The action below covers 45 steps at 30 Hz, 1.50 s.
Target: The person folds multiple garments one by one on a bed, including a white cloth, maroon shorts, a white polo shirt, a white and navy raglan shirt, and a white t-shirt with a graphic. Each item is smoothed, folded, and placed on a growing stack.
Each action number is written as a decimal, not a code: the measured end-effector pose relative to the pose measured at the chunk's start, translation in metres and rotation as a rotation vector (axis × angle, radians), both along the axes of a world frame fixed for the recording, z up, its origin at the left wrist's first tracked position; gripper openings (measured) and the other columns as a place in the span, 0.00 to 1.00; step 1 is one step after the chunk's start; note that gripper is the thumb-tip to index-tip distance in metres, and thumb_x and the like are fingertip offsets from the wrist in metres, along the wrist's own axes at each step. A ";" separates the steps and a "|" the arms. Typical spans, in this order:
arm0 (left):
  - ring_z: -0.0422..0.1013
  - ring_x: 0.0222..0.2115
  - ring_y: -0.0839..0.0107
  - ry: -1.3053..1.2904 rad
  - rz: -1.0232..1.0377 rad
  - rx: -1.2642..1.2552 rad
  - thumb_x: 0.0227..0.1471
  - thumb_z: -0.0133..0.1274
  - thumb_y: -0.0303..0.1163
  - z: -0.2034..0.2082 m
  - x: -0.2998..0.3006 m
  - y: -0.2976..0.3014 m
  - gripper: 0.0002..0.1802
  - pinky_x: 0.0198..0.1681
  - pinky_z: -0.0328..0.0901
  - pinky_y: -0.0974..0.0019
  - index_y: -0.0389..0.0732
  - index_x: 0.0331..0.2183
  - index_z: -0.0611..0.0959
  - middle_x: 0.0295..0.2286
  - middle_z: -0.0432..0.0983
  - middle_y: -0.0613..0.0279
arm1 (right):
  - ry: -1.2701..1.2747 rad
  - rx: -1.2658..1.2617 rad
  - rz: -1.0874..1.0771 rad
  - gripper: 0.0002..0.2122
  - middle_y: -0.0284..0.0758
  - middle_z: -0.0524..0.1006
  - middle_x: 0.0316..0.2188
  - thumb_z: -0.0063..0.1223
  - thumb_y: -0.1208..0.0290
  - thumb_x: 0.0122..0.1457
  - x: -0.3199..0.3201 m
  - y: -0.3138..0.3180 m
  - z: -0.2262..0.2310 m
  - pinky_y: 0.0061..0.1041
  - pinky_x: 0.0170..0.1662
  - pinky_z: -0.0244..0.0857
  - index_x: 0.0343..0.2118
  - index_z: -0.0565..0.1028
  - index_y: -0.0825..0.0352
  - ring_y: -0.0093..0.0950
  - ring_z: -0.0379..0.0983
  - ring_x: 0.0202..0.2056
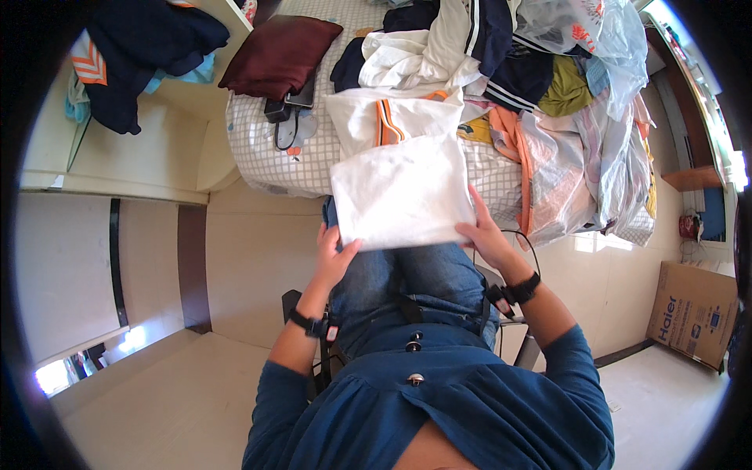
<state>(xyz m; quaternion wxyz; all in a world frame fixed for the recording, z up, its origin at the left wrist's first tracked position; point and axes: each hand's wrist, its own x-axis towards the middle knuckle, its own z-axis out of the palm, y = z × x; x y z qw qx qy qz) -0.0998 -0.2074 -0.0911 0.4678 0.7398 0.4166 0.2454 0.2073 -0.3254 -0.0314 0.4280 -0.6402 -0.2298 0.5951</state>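
Note:
A white garment (403, 196) with an orange-striped band lies partly on the bed, its near half folded into a flat rectangle over my lap. My left hand (335, 254) grips its near left corner, thumb on top and the other fingers mostly hidden beneath. At the near right corner my right hand (486, 235) holds the edge the same way, with fingers along its side. The garment's far part, with the orange and dark stripes (387, 122), rests on the checked bedding.
On the bed (274, 168) lie a maroon folded cloth (282, 55), a black charger with cable (278, 110), heaped clothes (517, 82) and clear plastic bags (583, 35). An open cabinet (188, 133) holding dark clothes stands left. A cardboard box (693, 313) sits on the floor at right.

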 end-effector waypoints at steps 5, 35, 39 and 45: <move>0.70 0.38 0.67 -0.272 0.189 -0.519 0.46 0.58 0.31 0.037 -0.022 -0.049 0.19 0.59 0.46 0.50 0.35 0.41 0.75 0.36 0.74 0.59 | 0.188 -0.190 0.301 0.26 0.32 0.69 0.42 0.54 0.76 0.53 0.009 -0.037 0.010 0.19 0.34 0.66 0.57 0.63 0.60 0.20 0.66 0.35; 0.64 0.39 0.77 -0.352 0.034 -0.045 0.57 0.47 0.31 0.075 0.041 0.114 0.22 0.43 0.62 0.71 0.36 0.52 0.65 0.42 0.67 0.61 | -0.257 0.520 0.026 0.14 0.28 0.70 0.36 0.51 0.72 0.54 0.065 0.097 0.005 0.20 0.42 0.61 0.44 0.68 0.66 0.19 0.66 0.37; 0.65 0.40 0.74 -0.162 0.315 -0.250 0.55 0.50 0.31 0.035 0.099 0.158 0.27 0.44 0.62 0.71 0.37 0.54 0.62 0.44 0.66 0.58 | -0.573 0.301 -0.236 0.16 0.37 0.74 0.30 0.50 0.67 0.57 0.057 0.159 -0.019 0.27 0.37 0.65 0.47 0.66 0.63 0.30 0.71 0.32; 0.65 0.45 0.65 -0.159 0.265 -0.002 0.48 0.55 0.27 -0.011 0.095 0.153 0.30 0.45 0.63 0.64 0.40 0.54 0.65 0.44 0.68 0.51 | -0.747 0.102 -0.238 0.16 0.51 0.73 0.40 0.48 0.64 0.57 0.061 0.181 -0.050 0.38 0.42 0.64 0.48 0.66 0.58 0.50 0.70 0.39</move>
